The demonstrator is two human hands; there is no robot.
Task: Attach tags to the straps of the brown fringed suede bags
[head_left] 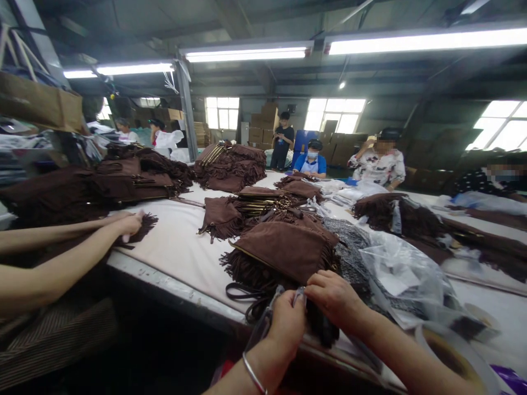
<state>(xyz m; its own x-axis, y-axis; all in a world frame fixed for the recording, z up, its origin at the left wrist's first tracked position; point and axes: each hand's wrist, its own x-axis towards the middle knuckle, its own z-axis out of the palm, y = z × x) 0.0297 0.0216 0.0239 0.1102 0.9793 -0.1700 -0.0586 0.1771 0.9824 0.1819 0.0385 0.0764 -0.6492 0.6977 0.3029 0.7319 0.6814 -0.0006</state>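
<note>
My left hand (pixel 288 318), with a silver bangle at its wrist, is closed on a piece of clear plastic film (pixel 263 332) at the table's front edge. Beside it, the fingers of my right hand (pixel 334 299) pinch together at the same film, near my left thumb. Just beyond both hands lies a dark brown fringed pouch (pixel 284 247) with a brass zipper, on top of other pouches. A dark wrist strap (pixel 239 291) loops out to the left. What lies under my fingers is partly hidden.
Stacked brown pouches (pixel 230 167) stand farther back. Clear plastic bags (pixel 403 269) and a tape roll (pixel 448 351) lie to the right. At left, a co-worker's hands (pixel 130 224) handle a fringed piece. Several people sit or stand beyond the table (pixel 177 236).
</note>
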